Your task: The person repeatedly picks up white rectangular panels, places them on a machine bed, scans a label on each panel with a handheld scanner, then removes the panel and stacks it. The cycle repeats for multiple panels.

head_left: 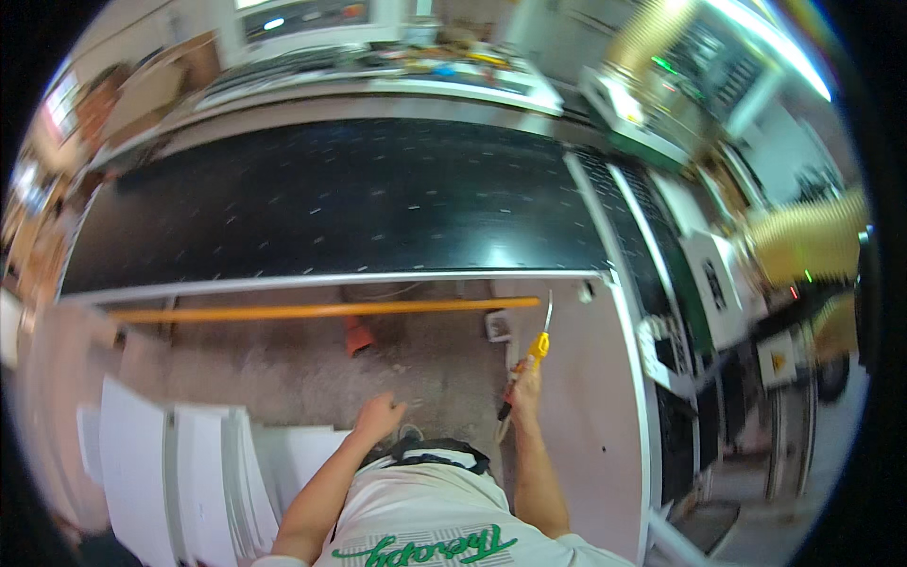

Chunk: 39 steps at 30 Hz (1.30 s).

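My right hand [526, 389] is wrapped round a yellow air blow gun [539, 346], whose thin metal nozzle points up and away from me. A hose hangs from the lower end of the gun beside my wrist. In front of my waist, my left hand [381, 416] is closed, its fingers curled; what they hold, if anything, is hidden. Beyond both hands, a long orange bar [331, 310] runs across the gap before a large black-topped table [359, 203]. The nozzle tip is near the bar's right end.
White panels [142, 472] stand stacked at my lower left. A pale board surface [595, 406] lies to my right, with machines and ribbed yellow ducts [803, 241] past it. An orange-red object [357, 335] is on the floor. Tools lie scattered on the back bench [463, 85].
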Tool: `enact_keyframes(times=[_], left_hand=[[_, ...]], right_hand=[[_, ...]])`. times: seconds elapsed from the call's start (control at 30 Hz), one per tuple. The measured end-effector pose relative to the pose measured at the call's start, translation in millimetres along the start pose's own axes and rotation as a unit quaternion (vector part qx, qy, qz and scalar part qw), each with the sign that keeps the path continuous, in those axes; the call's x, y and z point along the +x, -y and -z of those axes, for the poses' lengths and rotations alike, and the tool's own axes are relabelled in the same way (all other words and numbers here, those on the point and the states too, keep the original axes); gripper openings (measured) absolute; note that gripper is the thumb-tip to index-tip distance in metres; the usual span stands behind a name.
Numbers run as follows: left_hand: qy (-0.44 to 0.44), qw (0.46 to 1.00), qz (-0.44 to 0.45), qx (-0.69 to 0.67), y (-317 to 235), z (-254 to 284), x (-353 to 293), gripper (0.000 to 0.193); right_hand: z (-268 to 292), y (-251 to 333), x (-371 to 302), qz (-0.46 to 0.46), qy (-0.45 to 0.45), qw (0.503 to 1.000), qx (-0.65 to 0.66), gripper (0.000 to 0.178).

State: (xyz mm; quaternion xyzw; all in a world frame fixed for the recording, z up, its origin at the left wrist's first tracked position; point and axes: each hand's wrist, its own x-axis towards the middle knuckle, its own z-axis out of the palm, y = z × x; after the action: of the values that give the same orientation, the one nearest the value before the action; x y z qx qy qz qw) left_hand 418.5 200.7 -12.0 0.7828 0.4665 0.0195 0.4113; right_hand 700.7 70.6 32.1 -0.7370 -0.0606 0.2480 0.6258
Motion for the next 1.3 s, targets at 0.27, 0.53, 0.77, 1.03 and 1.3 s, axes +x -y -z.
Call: enact_keyframes(times=[0.27, 0.53, 0.77, 1.03, 1.3], left_hand=[[0.036, 0.998, 0.003, 0.048, 46, 32, 20, 0.038], [-0.015, 0.999, 0.03, 0.002, 108, 54, 11, 0.035], [-0.034, 0.998, 0.056, 0.027, 142, 68, 3, 0.038], [0.001, 0.993, 0.103, 0.05, 159, 87, 15, 0.043], [-0.013, 0.993, 0.094, 0.07, 103, 76, 45, 0.043]], right_hand=[[46, 3, 22, 0.069, -0.181, 0.97, 0.145, 0.041], [49, -8, 18, 0.077, -0.281, 0.955, 0.056, 0.043], [48, -4, 32, 0.101, -0.354, 0.929, 0.031, 0.047], [46, -5, 62, 0.089, -0.435, 0.894, 0.062, 0.048], [-5, -50, 161, -0.001, -0.368, 0.921, 0.129, 0.047]])
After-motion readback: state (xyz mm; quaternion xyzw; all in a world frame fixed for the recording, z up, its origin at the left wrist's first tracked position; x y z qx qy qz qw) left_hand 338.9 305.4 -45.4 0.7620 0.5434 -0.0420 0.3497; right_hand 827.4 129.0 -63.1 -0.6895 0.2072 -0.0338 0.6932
